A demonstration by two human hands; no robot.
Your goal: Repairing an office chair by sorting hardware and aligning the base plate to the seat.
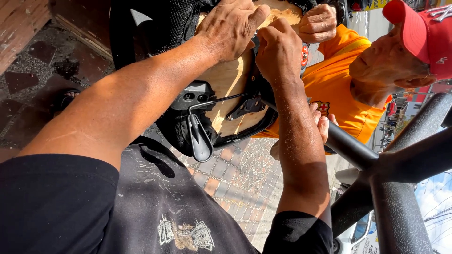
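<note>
Two hands work on an upturned chair seat.

The left hand (230,28) lies flat on the wooden seat underside (230,80), fingers spread and released, grasping nothing. The right hand (278,49), just beside it, is clenched against the seat's black edge; what its fingers pinch is hidden. A lever (200,138) hangs below. A co-worker's hand (319,22) grips the seat's far edge, the chair base (395,188) at right.
</note>
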